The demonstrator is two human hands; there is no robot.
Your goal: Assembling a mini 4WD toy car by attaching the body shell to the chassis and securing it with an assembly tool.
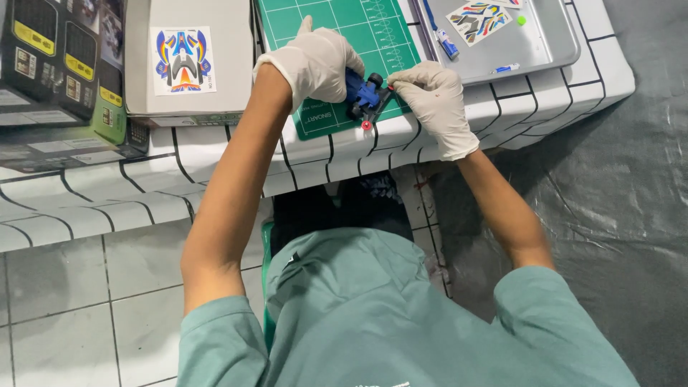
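A small blue toy car chassis (365, 94) with black wheels and a red part at its near end lies on a green cutting mat (337, 29) near the table's front edge. My left hand (315, 64), in a white glove, grips the chassis from the left and covers its far side. Gloved in white too, my right hand (433, 97) pinches the chassis at its right side, by a black wheel.
A white box lid (229, 64) with a colourful sticker sheet (184, 60) lies left of the mat. A metal tray (537, 43) at the right holds another sticker sheet (479, 19) and a small blue tool (446, 44). Dark product boxes (57, 72) stand at far left.
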